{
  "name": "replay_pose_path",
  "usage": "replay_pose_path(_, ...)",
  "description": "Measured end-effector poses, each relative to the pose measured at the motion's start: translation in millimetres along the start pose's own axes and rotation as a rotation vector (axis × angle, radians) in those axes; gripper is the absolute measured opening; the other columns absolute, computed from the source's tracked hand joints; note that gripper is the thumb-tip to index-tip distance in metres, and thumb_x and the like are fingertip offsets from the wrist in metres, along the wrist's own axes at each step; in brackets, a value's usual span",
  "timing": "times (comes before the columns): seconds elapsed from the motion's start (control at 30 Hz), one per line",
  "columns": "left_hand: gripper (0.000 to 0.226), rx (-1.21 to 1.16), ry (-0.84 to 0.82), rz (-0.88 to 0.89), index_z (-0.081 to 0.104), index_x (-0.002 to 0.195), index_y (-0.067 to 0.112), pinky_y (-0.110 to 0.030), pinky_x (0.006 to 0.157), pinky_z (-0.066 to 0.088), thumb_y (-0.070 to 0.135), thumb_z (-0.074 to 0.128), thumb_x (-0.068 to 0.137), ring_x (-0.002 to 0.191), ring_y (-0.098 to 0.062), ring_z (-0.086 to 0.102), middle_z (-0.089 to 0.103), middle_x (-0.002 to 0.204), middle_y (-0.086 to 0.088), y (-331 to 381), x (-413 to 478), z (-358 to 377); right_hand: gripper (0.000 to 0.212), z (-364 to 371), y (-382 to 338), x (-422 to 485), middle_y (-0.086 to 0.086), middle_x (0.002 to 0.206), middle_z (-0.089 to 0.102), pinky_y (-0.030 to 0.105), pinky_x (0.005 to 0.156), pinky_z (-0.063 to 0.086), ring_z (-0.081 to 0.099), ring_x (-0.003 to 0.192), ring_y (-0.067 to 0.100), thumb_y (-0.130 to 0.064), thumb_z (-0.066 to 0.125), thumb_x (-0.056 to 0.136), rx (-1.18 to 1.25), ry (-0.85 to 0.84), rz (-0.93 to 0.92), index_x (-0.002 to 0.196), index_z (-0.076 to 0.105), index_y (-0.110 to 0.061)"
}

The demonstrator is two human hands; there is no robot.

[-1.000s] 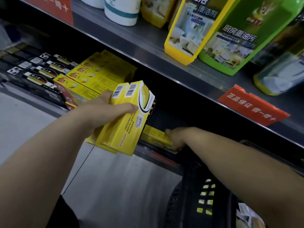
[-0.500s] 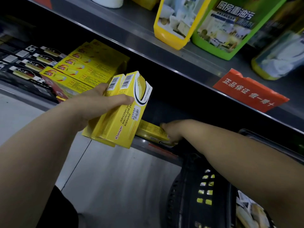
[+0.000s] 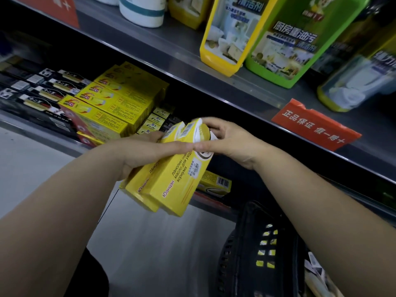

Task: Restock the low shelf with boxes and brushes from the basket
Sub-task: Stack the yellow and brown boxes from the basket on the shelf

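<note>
Yellow boxes (image 3: 171,187) are gripped as a bundle by the left hand (image 3: 147,153), thumb laid across the front and fingers wrapped behind. The bundle is held tilted in front of the low shelf (image 3: 38,131), not on it. The top end of the frontmost one is pinched by the right hand (image 3: 231,142), fingers curled over it. A single yellow box (image 3: 216,185) lies flat at the shelf's front edge. A black basket (image 3: 246,243) is seen below it.

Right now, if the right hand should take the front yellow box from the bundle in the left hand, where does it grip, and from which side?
Probably the top end of the front yellow box, from the right. The left hand wraps the middle of the bundle, thumb across the front, so only the ends are free, and the top leans toward the right hand, which pinches it.
</note>
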State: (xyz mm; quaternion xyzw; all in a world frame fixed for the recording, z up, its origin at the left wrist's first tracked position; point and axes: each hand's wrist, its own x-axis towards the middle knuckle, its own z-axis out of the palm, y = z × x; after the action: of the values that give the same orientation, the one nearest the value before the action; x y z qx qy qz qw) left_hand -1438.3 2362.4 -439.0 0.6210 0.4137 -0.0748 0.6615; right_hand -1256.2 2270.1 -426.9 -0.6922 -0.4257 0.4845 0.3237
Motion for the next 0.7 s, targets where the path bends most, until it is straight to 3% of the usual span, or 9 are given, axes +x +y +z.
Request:
replay_pose_path(0.1, 0.093, -0.007, -0.04, -0.046, 0.045, 0.135, 0.031, -0.053, 0.094, 0.048, 0.074, 0.062, 0.053, 0.106, -0.03, 0.063, 0.065, 0.121, -0.006, -1.4, 1.3, 1.0, 0.04, -12.1, 1.9, -9.5, 0.002, 0.104, 0.07, 0.033, 0.091, 0.051, 0.066, 0.098, 0.015, -0.02, 0.074, 0.072, -0.011, -0.001, 0.054, 0.11, 0.063, -0.019)
replay_pose_path(0.2, 0.073, 0.012, 0.034, -0.098, 0.037, 0.142, 0.033, -0.054, 0.107, 0.034, 0.067, 0.049, 0.079, 0.13, -0.032, 0.043, 0.044, 0.145, -0.006, -4.9, 7.0, -2.8, 0.04, -34.2, 11.2, -25.7, 0.004, 0.104, 0.07, 0.032, 0.086, 0.049, 0.064, 0.097, 0.02, -0.033, 0.067, 0.067, 0.043, 0.023, 0.148, 0.104, 0.064, -0.019)
replay_pose_path(0.33, 0.065, 0.009, 0.195, -0.089, 0.03, 0.146, 0.03, -0.048, 0.11, 0.023, 0.06, 0.042, 0.089, 0.141, -0.031, 0.025, 0.025, 0.155, -0.003, -5.0, 9.8, -7.5, 0.051, -67.4, 30.2, -43.5, 0.0, 0.109, 0.071, 0.031, 0.084, 0.053, 0.067, 0.097, 0.016, -0.034, 0.069, 0.072, 0.026, 0.208, 0.248, 0.119, 0.058, -0.018)
replay_pose_path(0.43, 0.061, -0.054, 0.253, -0.098, 0.035, 0.144, 0.029, -0.044, 0.094, 0.038, 0.055, 0.045, 0.09, 0.125, -0.027, 0.041, 0.034, 0.151, -0.006, -3.8, 11.0, -7.8, 0.022, -73.8, 42.1, -41.5, -0.004, 0.098, 0.071, 0.023, 0.065, 0.051, 0.068, 0.083, 0.011, -0.019, 0.061, 0.088, -0.078, 0.266, 0.317, 0.109, 0.058, -0.021)
replay_pose_path(0.5, 0.053, -0.054, 0.264, -0.101, 0.04, 0.139, 0.028, -0.04, 0.082, 0.042, 0.05, 0.047, 0.09, 0.108, -0.026, 0.045, 0.042, 0.144, -0.011, -3.3, 11.0, -6.9, 0.017, -73.3, 51.9, -32.7, -0.002, 0.095, 0.067, 0.024, 0.066, 0.049, 0.063, 0.081, 0.011, -0.016, 0.06, 0.089, -0.175, 0.28, 0.379, 0.106, 0.058, -0.019)
replay_pose_path(0.6, 0.055, -0.027, 0.243, -0.105, 0.041, 0.136, 0.023, -0.05, 0.1, 0.039, 0.044, 0.049, 0.086, 0.121, -0.035, 0.045, 0.044, 0.14, -0.013, -4.2, 13.0, -6.6, 0.028, -71.8, 62.2, -15.4, 0.001, 0.104, 0.064, 0.025, 0.08, 0.044, 0.059, 0.092, 0.015, -0.017, 0.063, 0.087, -0.362, 0.267, 0.421, 0.114, 0.057, -0.017)
replay_pose_path(0.7, 0.065, -0.068, 0.214, -0.133, 0.041, 0.135, 0.016, -0.056, 0.102, 0.037, 0.042, 0.054, 0.077, 0.122, -0.04, 0.046, 0.049, 0.136, -0.017, -3.7, 13.7, -5.9, 0.041, -68.1, 69.8, 3.5, 0.006, 0.113, 0.063, 0.026, 0.081, 0.046, 0.058, 0.096, 0.017, -0.015, 0.064, 0.086, -0.527, 0.167, 0.424, 0.125, 0.052, -0.017)
